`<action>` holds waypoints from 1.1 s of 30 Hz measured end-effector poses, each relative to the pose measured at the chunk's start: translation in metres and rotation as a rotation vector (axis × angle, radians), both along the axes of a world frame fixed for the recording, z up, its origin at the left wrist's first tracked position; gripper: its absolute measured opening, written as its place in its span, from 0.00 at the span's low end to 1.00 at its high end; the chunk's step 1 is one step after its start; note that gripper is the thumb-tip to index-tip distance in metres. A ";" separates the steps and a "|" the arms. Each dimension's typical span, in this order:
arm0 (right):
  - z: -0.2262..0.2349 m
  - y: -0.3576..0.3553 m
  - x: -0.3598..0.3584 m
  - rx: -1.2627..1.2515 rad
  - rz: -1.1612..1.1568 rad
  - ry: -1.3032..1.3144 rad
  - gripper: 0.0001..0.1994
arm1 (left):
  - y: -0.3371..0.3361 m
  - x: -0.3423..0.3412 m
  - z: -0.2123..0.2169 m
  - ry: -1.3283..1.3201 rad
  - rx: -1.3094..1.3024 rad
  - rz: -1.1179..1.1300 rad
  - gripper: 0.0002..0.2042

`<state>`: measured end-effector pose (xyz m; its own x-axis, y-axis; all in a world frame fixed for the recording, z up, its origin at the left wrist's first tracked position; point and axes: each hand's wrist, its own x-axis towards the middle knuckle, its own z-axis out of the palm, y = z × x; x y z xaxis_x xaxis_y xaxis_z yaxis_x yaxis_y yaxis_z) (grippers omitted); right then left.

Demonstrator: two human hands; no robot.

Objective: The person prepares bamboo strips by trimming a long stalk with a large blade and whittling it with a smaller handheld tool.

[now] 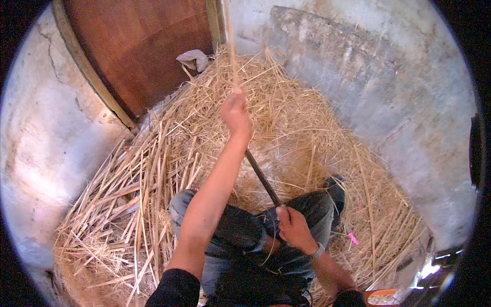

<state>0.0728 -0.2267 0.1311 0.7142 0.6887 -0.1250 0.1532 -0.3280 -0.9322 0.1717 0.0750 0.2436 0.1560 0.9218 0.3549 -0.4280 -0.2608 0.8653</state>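
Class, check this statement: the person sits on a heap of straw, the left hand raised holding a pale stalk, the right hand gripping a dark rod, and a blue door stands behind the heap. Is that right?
Not quite. The door is reddish-brown wood, not blue, as the head view shows. The rest holds: left hand on the pale stalk, right hand on the dark rod, on the straw.

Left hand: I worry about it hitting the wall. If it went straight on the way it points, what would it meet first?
Probably the straw pile just beyond the left hand, then the grey wall behind it; depth is hard to judge.
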 end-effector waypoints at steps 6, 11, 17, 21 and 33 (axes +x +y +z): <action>0.072 0.006 0.002 0.152 -0.123 0.211 0.20 | 0.023 -0.061 0.096 -0.346 -0.143 -0.456 0.17; 0.089 0.006 -0.009 0.241 -0.156 0.415 0.19 | 0.010 -0.049 0.101 -0.137 -0.030 -0.478 0.18; 0.077 0.006 -0.020 0.115 -0.039 0.440 0.19 | 0.022 -0.028 0.057 -0.378 -0.246 -0.445 0.26; 0.057 0.009 -0.028 0.142 -0.072 0.521 0.19 | 0.026 -0.018 0.057 -0.398 -0.264 -0.299 0.27; 0.113 0.053 0.006 0.700 -0.297 0.102 0.21 | 0.031 -0.016 0.047 -0.418 -0.163 -0.300 0.25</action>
